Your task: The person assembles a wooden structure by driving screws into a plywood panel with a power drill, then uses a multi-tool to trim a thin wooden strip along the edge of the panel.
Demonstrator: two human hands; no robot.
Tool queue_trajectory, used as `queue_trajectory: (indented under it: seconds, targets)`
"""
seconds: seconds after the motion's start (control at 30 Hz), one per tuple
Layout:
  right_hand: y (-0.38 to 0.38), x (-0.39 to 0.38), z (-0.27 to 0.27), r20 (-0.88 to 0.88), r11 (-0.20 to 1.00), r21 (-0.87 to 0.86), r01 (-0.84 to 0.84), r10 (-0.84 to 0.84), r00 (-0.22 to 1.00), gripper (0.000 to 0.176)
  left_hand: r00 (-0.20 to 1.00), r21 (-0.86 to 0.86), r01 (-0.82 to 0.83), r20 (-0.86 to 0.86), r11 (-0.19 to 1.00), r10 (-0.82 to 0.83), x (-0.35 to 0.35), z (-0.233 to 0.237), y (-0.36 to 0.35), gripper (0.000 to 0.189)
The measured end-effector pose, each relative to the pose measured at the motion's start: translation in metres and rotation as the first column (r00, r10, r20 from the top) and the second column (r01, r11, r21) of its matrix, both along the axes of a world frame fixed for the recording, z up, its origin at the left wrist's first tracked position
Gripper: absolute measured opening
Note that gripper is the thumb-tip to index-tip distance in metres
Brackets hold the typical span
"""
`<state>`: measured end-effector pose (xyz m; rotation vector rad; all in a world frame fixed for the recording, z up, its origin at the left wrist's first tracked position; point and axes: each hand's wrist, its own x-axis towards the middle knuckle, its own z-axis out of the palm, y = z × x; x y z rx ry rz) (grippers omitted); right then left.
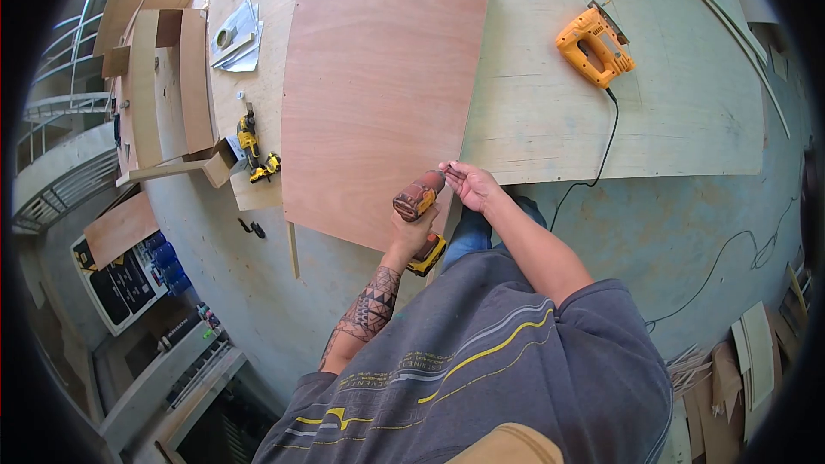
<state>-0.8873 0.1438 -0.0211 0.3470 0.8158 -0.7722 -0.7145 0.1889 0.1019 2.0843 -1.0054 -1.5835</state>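
Observation:
My left hand [414,230] is wrapped round the grip of a red and yellow cordless drill [418,198], whose battery hangs below toward my body. The drill's nose points to the right, at the fingertips of my right hand [468,185]. Those fingers are pinched together at the drill's front end; what they hold is too small to make out. Both hands are over the near right corner of a reddish plywood panel [382,86]. The panel lies on a larger pale plywood sheet [533,137].
An orange jigsaw [595,47] with a black cord lies on the sheet at the right. Left of the panel are a yellow and black tool [248,137] and a plastic bag [239,39]. A wooden frame [198,77] stands further left. Wood offcuts [756,361] lean at the lower right.

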Motion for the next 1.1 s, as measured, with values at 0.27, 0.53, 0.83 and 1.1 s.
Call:
queue_trajectory:
  seconds: [0.27, 0.53, 0.83, 1.1]
  targets:
    - [-0.024, 0.002, -0.022, 0.031, 0.995, 0.036, 0.096, -0.097, 0.995, 0.012, 0.996, 0.078, 0.070, 0.049, 0.994, -0.074, -0.006, -0.013, -0.044, 0.034]
    - [-0.042, 0.014, -0.031, -0.111, 0.995, 0.016, 0.098, -0.096, 0.989, 0.013, 0.923, -0.043, 0.310, 0.255, 0.950, -0.290, -0.023, -0.032, -0.074, 0.043]
    - [-0.038, 0.030, -0.051, -0.190, 0.975, 0.041, 0.220, -0.208, 0.959, 0.015, 0.895, 0.032, 0.353, 0.279, 0.935, -0.348, -0.042, -0.029, -0.088, 0.044]
    - [-0.040, 0.023, -0.035, -0.220, 0.965, 0.072, 0.252, -0.231, 0.948, 0.012, 0.880, 0.072, 0.373, 0.289, 0.925, -0.378, -0.042, -0.032, -0.089, 0.044]
